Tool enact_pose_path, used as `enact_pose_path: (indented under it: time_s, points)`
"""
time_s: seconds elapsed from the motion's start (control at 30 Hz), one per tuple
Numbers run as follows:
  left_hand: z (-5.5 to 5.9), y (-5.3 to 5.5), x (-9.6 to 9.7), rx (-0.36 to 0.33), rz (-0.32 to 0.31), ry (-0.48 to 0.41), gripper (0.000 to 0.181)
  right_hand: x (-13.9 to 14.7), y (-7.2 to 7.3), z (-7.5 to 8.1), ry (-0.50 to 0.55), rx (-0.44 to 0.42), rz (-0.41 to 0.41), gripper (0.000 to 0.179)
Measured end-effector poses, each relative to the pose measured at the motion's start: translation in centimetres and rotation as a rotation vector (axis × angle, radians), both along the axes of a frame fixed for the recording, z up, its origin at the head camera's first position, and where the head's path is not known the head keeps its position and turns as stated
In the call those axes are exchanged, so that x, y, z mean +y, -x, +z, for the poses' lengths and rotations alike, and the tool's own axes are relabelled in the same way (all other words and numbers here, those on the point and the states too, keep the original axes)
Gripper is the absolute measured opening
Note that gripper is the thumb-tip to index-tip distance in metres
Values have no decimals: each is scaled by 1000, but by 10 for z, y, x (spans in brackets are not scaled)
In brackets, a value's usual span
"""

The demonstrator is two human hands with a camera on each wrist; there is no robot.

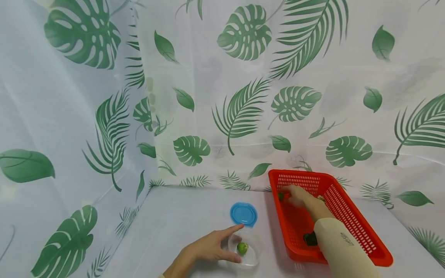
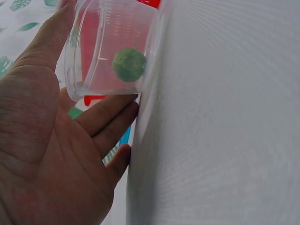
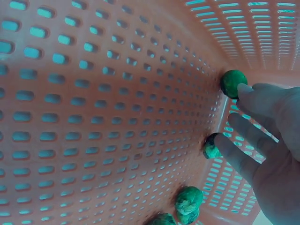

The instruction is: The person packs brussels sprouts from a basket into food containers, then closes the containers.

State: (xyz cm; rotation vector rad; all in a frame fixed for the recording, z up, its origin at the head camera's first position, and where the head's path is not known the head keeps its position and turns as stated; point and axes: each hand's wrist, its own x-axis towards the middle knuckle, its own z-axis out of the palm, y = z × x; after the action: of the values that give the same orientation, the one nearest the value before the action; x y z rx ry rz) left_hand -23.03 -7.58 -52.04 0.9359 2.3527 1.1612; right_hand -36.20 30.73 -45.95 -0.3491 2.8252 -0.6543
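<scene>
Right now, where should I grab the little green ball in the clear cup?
Probably pinch the green ball by its round sides, coming straight down from above: the clear cup is open on top, but its walls surround the ball sideways.

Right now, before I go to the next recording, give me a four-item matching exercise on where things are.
1. left hand
2. right hand
3. blue lid
4. clear cup

A. on the table, beyond the clear cup
B. inside the red basket
C. see-through, with one green vegetable in it
D. around the clear cup

Pairs: 1-D, 2-B, 3-A, 4-C
</scene>
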Motion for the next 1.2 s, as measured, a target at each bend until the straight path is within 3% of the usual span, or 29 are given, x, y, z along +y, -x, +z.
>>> enact_pose_path:
  time_s: [0.33,0.73,1.2]
  points:
    - [1,-2,0,37,-10,-8,90,1,-9,7,-29,-41,-89,47]
    - [0,-1,1,18,-7,-7,90,3,-6,6,-39,-8,-64,31]
    - [-1,-1,1,18,17,1,89,4,-7,8,-35,-24,-67,38]
